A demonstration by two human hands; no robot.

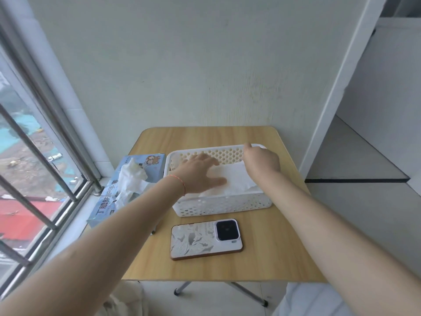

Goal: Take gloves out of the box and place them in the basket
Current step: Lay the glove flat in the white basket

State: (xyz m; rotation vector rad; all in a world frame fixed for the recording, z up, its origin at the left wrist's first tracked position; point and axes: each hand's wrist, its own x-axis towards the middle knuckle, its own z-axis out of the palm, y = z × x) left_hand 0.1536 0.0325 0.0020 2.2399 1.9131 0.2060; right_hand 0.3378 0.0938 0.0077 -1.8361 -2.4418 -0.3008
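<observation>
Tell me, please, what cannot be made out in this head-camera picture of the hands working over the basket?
- Head view: the right hand has its fingertips turned away, so its grip cannot be told.
- The gloves in the basket are partly covered by the left hand; their count is unclear.
- The box opening is hidden by a protruding glove.
- The phone lies face down.

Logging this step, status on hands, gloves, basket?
Left hand flat, pressing gloves into basket. Right hand at far rim, grip unclear. Box beside basket, glove poking out. No obstruction.

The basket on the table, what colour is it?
White, with round holes in its walls; the basket shows in the head view.
</observation>
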